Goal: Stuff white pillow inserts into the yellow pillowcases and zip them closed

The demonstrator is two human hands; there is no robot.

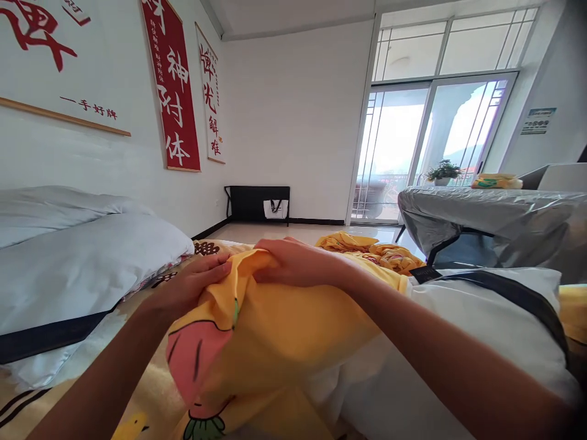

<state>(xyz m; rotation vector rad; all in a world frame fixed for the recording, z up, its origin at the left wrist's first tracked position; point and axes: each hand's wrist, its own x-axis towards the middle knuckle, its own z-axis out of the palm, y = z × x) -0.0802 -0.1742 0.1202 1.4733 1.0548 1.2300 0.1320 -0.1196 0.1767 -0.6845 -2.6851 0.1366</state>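
Observation:
A yellow pillowcase (pixel 293 318) printed with a pink carrot-like figure spreads across the front of the view. My left hand (pixel 204 281) is closed on its gathered far edge, with fingertips curled over the cloth. Close beside it, my right hand (pixel 293 263) grips the same edge, its fingers partly hidden by the fabric. On the right, a white pillow (pixel 495 305) with a dark band lies against the pillowcase's hem; some white shows below my right forearm. How far the pillow reaches inside the case cannot be seen.
White pillows (pixel 92 250) with a dark band lie at the left on a patterned beige blanket (pixel 151 360). Crumpled yellow fabric (pixel 380 250) lies beyond my hands. A silver-covered table (pixel 486 208) stands at the right, and a folded black panel (pixel 250 203) leans by the far wall.

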